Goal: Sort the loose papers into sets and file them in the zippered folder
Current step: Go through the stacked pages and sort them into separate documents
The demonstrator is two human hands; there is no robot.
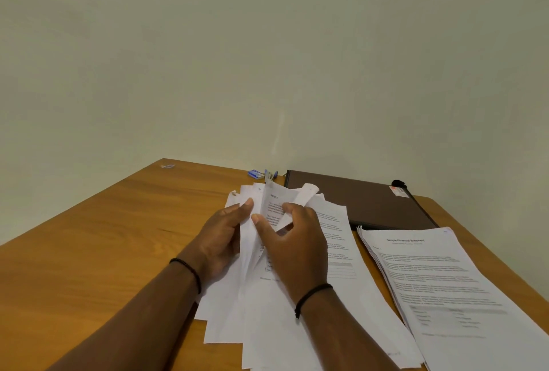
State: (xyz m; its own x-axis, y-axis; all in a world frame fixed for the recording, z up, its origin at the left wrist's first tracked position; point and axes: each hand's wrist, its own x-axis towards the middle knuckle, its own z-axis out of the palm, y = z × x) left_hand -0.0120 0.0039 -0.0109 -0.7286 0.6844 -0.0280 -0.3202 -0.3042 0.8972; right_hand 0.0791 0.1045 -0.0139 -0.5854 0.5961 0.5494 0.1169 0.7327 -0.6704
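Lying fanned out across the middle of the wooden tabletop (89,246), the loose papers (300,326) sit under both hands. The left hand (221,237) holds the left edge of a few lifted sheets, its fingers (237,210) curled round the paper with the thumb tip on the front. The right hand (297,243) pinches the same lifted sheets from the right side, thumb pressed on the printed face and the other fingers bent behind a curled page. Each wrist wears a thin black band.

Just to the right of the loose papers, a sorted stack (445,287) lies flat, its top page headed with a printed title; the two touch or overlap near the front edge. The zippered folder (356,201), dark brown and closed, lies flat at the back of the tabletop near the wall, behind both heaps. Left of the folder sit a small blue box (255,174) and some pens (271,175).
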